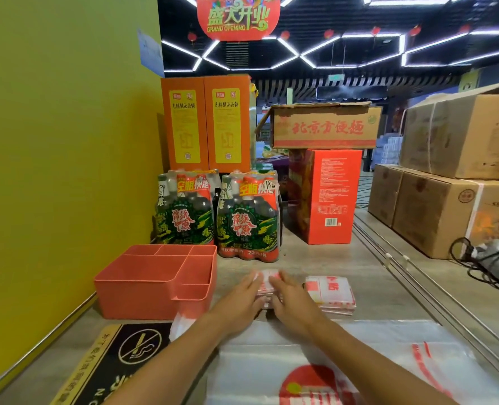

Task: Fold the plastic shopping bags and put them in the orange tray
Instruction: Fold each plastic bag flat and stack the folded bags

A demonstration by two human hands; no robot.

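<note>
now both hands, left hand (243,298) and right hand (290,299), press flat-fingered on the folded bag (267,283) mid-counter; the orange tray (154,299) lies just left, nearer the left hand.

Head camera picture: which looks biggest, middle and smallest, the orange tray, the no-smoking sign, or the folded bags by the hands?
1. No-smoking sign, though it's nearest the camera.
2. Orange tray.
3. Folded bags.
</note>
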